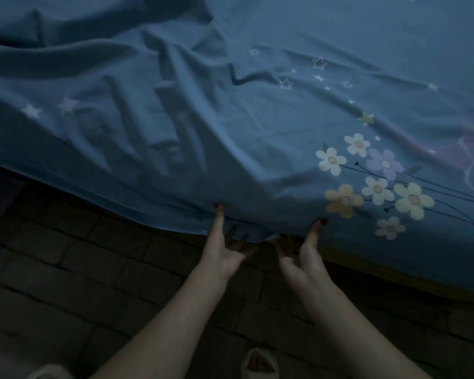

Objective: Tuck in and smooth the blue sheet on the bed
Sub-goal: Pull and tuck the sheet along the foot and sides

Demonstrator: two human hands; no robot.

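Note:
The blue sheet [230, 127], printed with stars and pale flowers, covers the bed and lies in deep wrinkles on the left and centre. Its hanging edge droops over the bed's near side. My left hand [222, 250] pinches that edge, thumb on top and fingers underneath. Just to the right, my right hand [303, 258] grips the same edge, thumb up against the cloth and fingers curled beneath it. Both sets of fingers are partly hidden under the fabric.
A dark tiled floor [93, 283] lies below the bed. The bed's side [411, 283] shows as a dark band under the sheet at right. Light slippers on my feet [259, 363] appear at the bottom edge. The room is dim.

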